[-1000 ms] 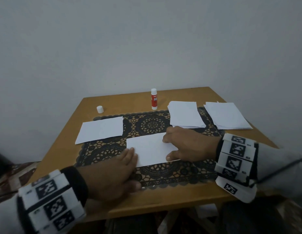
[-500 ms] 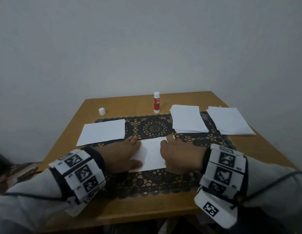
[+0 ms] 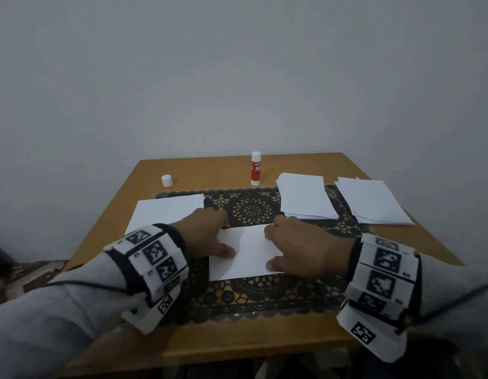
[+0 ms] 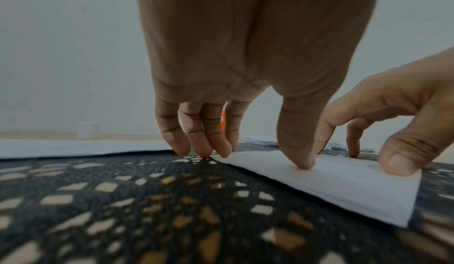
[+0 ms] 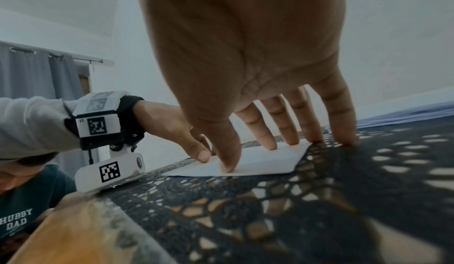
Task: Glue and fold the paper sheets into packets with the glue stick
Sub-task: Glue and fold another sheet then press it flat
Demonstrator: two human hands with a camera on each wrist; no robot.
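Note:
A folded white paper (image 3: 249, 253) lies flat on the black lace mat (image 3: 251, 209) at the middle of the table. My left hand (image 3: 219, 233) rests on its left end, the thumb (image 4: 304, 163) pressing the sheet and the fingertips (image 4: 203, 151) down at its far corner. My right hand (image 3: 275, 247) presses the right end with fairly straight fingers (image 5: 292, 138) and the thumb (image 5: 228, 167) flat on the paper (image 5: 260, 163). The red and white glue stick (image 3: 256, 168) stands uncapped behind the mat, its white cap (image 3: 166, 180) to the left.
A single white sheet (image 3: 166, 212) lies at the left of the mat. Two stacks of sheets sit at the right, one (image 3: 305, 199) partly on the mat and one (image 3: 371, 201) on the wooden table (image 3: 237, 340). A grey wall stands just behind.
My left hand has moved forward from the mat's near edge onto the paper's left end. The right hand stays pressed on the right end.

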